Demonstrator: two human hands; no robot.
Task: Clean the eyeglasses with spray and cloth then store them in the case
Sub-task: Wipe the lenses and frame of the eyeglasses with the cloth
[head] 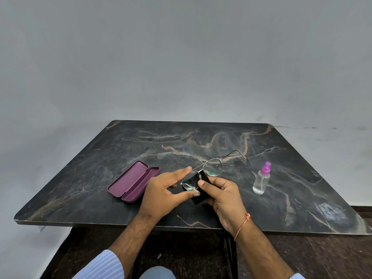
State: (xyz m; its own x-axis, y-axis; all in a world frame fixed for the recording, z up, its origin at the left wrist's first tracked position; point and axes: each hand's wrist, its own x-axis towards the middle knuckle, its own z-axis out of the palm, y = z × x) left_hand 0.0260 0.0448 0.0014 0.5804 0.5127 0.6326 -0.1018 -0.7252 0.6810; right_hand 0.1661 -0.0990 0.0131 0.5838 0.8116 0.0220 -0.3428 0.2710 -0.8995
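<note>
Thin metal-framed eyeglasses point(213, 167) are held above the middle of the dark marble table point(201, 141), one temple arm sticking out to the far right. My left hand point(163, 192) pinches the rim of the nearer lens between thumb and fingers. My right hand point(223, 196) holds a black cloth point(203, 198) against that lens, with the thumb pressing on the cloth at the lens edge. An open purple glasses case point(132, 183) lies flat to the left of my hands. A small clear spray bottle point(262, 179) with a purple nozzle stands upright to the right.
The table's front edge point(120, 222) runs just below my wrists, with dark floor beneath. A plain grey wall rises behind the table. My knee shows at the bottom centre.
</note>
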